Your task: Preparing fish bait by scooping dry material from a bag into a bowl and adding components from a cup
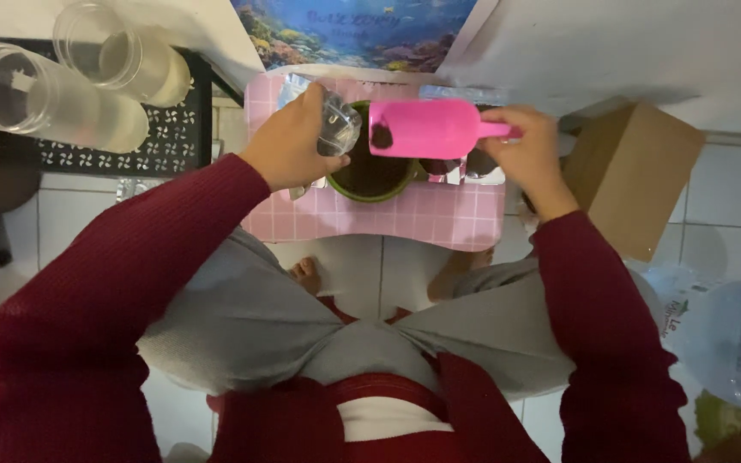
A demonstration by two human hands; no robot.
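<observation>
The pink scoop (426, 127), pinched in my right hand (529, 159) at frame centre, is carrying little soil toward the clear cup (338, 127) my left hand (289, 146) is clasping, seemingly unfilled.

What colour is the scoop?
Bright pink. The scoop, held in the right hand, shows best in the head view.
</observation>
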